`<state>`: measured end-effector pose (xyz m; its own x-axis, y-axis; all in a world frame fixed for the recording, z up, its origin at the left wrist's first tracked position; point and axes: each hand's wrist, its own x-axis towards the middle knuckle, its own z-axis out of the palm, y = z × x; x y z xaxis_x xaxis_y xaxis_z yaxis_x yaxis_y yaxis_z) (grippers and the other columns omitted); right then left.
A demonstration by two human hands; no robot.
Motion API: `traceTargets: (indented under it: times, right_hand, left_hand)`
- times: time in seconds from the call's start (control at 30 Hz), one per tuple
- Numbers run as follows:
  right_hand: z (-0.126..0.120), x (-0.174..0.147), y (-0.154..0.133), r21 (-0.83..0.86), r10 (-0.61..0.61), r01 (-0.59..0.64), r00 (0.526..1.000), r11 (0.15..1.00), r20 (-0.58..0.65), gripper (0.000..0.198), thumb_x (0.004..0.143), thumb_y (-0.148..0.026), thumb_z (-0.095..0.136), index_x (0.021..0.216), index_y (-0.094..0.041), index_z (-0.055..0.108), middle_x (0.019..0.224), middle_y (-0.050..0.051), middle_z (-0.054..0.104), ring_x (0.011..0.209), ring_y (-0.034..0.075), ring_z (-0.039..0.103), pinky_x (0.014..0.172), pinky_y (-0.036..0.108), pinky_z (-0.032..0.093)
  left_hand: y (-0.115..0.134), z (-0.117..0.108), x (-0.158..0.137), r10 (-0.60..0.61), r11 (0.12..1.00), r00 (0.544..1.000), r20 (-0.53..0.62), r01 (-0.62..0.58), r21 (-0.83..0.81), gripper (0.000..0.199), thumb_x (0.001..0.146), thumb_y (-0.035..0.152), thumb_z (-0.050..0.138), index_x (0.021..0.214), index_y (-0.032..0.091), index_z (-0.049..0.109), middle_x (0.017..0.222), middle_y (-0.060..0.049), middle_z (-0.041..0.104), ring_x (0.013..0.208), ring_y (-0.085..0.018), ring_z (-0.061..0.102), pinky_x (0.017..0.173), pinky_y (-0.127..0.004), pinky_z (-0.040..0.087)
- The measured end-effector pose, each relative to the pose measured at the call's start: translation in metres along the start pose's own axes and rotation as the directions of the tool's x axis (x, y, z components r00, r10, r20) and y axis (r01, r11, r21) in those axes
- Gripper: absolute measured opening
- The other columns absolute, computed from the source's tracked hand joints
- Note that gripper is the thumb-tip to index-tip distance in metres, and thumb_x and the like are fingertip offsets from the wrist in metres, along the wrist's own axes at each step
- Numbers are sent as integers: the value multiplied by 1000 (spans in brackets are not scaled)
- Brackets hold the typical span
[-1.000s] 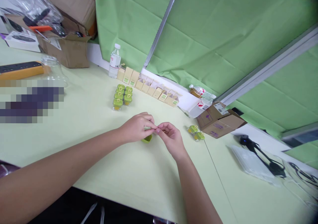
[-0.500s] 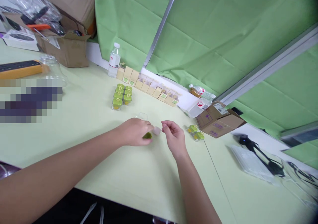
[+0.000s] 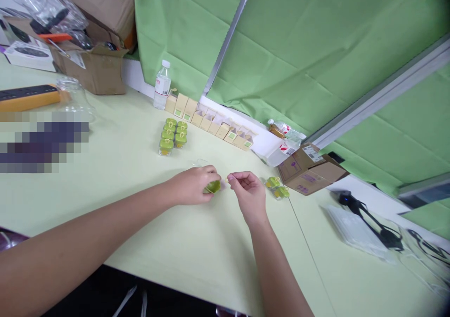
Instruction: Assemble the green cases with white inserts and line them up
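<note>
Head view: clock directions are read from the green lid [image 3: 213, 186], with 12 at the top.
Green lid: near the middle of the table [image 3: 183, 256], tilted in the left hand [image 3: 195, 185], part of it hidden by fingers.
Left hand: curled narrow around the lid, thumb below and fingers above.
Right hand [image 3: 248, 190]: at 3 o'clock, thumb and forefinger pinched together; they seem to hold a small yellowish piece [image 3: 227, 180], too small to name.
Pinch and grip: steadiness probably matters most; the lid is best held by its edge without squeezing, the small piece only by its end, both wrists low.
Sight line: turning the lid's face up and drawing the left fingertips back would likely give the right hand more room.
Clear container [image 3: 201, 162]: at 11, just beyond the left knuckles; faint against the table, so a backward sweep could knock it.
Green-topped jars [image 3: 166, 144]: grouped at 11, well apart from the hands.
2 more jars [image 3: 281, 192]: at 3, near the right hand, where its knuckles could brush them.
Tan boxes [image 3: 211, 122]: a row at 12, out of the way.
Upright bottle [image 3: 162, 86]: at 11, beside that row.
Carton [image 3: 305, 171]: near 3, past the 2 jars.
</note>
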<state>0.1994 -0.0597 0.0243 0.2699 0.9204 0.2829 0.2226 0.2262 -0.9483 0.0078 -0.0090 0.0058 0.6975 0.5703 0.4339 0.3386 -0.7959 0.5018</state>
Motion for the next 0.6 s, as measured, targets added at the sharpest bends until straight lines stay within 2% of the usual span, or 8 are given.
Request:
traceTargets:
  times: [0.13, 0.27, 0.4, 0.6]
  right_hand:
    - [1, -1, -4, 92, -24, 20, 999, 996, 47, 28, 71, -35, 84, 87, -22, 65, 82, 0, 66, 72, 16, 66, 73, 35, 58]
    - [2, -3, -5, 49, -62, 58, 995, 997, 80, 23, 80, -37, 77, 96, -22, 69, 81, 1, 66, 72, 17, 66, 73, 36, 57]
    - [3, -5, -5, -6, -118, 119, 989, 993, 93, 20, 86, -37, 71, 96, -21, 67, 82, 1, 65, 69, 14, 62, 67, 31, 54]
    - [6, -9, 0, -112, -125, 143, 981, 983, 151, 15, 93, -37, 62, 94, -23, 60, 79, -1, 62, 69, 13, 61, 65, 27, 51]
  left_hand:
    - [3, 0, 2, 34, 999, 995, -91, -38, -40, 47, 78, 12, 59, 123, 23, 56, 114, -5, 64, 101, -22, 63, 86, -33, 51]
    - [1, 2, 3, 3, 998, 986, -164, -13, -58, 60, 76, 10, 56, 135, 21, 44, 131, -8, 58, 117, -25, 57, 99, -37, 48]
    - [1, 2, 2, -8, 996, 987, -158, -6, -88, 60, 75, 6, 51, 132, 21, 44, 127, -7, 58, 111, -22, 59, 94, -35, 50]
    - [1, 3, 3, 5, 991, 986, -168, -27, -128, 56, 74, 3, 50, 127, 21, 49, 123, -7, 59, 108, -21, 60, 89, -33, 51]
